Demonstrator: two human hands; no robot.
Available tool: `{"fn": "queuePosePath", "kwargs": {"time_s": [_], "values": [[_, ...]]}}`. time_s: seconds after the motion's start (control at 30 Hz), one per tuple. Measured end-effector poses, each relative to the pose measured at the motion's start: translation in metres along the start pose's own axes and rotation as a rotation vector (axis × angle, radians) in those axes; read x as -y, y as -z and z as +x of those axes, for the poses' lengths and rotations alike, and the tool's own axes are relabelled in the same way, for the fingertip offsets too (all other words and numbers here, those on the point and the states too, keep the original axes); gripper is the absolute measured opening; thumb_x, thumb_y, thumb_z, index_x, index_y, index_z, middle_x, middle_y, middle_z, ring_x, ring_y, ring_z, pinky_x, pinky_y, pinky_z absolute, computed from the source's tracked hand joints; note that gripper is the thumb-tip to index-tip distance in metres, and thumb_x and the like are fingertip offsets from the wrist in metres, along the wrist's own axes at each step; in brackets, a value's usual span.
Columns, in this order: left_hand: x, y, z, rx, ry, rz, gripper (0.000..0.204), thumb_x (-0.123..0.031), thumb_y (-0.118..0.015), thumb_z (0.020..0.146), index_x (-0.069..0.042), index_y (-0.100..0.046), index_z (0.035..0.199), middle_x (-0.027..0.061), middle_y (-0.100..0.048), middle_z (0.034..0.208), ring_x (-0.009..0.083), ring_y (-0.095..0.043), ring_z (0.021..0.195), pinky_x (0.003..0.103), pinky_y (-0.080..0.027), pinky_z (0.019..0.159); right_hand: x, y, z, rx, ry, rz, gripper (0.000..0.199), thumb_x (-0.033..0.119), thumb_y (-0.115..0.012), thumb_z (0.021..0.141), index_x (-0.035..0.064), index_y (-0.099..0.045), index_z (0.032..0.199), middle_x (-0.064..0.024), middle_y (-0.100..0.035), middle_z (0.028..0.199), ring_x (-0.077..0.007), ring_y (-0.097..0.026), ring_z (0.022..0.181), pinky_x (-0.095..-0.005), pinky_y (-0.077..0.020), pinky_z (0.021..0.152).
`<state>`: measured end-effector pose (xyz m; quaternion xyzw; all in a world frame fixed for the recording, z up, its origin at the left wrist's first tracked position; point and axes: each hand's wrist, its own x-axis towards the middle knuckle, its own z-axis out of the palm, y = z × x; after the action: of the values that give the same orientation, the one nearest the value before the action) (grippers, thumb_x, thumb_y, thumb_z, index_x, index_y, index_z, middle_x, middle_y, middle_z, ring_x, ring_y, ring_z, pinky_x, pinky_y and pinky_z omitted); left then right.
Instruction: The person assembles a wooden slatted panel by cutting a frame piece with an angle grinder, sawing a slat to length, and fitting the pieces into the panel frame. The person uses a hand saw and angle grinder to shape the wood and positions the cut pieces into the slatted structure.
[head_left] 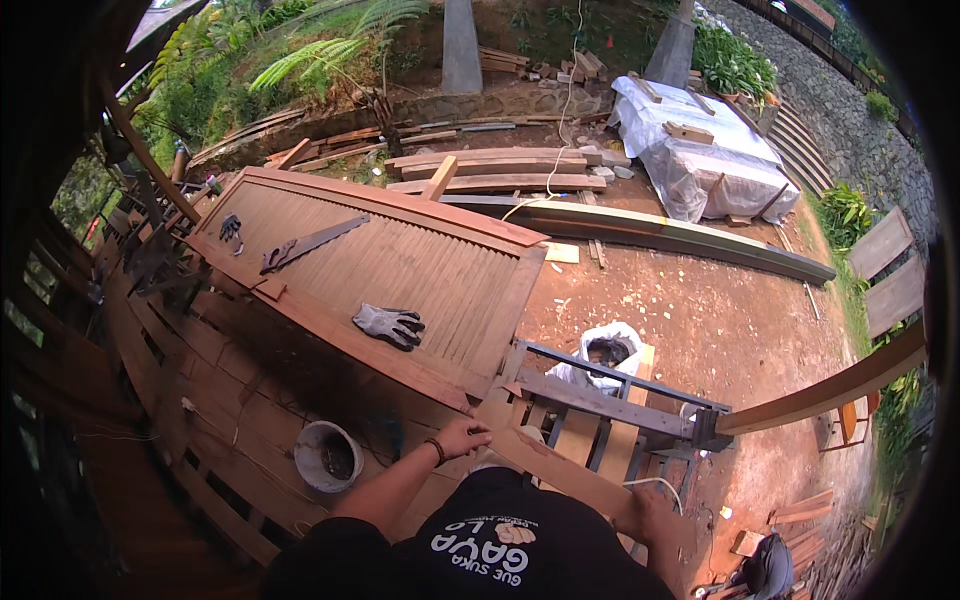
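Observation:
My left hand is at the left end of a long, flat wooden board, fingers curled and close together; what they hold, if anything, is hidden. At the board's other end is my right hand, closed around it, though its fingertips are out of sight. The board slants across in front of my black shirt. Beyond my left hand lies a large louvred wooden panel with a reddish frame. On it rest a grey work glove, a handsaw and another glove at the far left.
A white bucket stands on the plank deck to my left. Past the dark metal frame on my right sits an open white sack. Long beams and a plastic-covered stack lie farther back. A curved timber juts in at right.

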<state>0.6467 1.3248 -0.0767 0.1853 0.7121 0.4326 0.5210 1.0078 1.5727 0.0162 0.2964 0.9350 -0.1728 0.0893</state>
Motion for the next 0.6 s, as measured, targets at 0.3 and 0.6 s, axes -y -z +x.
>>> {"fn": "queuePosePath", "kwargs": {"time_s": [0.3,0.6], "values": [[0.013,-0.003,0.013,-0.063,0.138,-0.066,0.028,-0.029,-0.062,0.096,-0.005,-0.065,0.081,-0.0033,-0.052,0.061,0.0053,-0.045,0.051,0.023,-0.037,0.047,-0.022,0.061,0.162,0.101,0.295,-0.126,0.064,0.027,-0.077,0.055,0.0156,-0.060,0.116,-0.0079,-0.060,0.100,-0.0286,-0.057,0.103,-0.0446,-0.0388,0.096],[0.029,-0.028,0.006,-0.249,0.327,-0.279,0.046,-0.047,-0.057,0.095,-0.002,-0.066,0.088,0.0011,-0.060,0.064,0.0089,-0.052,0.051,0.024,-0.046,0.050,0.000,0.077,0.303,0.171,0.566,-0.237,0.071,0.025,-0.079,0.053,0.0150,-0.058,0.120,-0.0084,-0.056,0.109,-0.0307,-0.051,0.114,-0.0528,-0.0232,0.116]]}}
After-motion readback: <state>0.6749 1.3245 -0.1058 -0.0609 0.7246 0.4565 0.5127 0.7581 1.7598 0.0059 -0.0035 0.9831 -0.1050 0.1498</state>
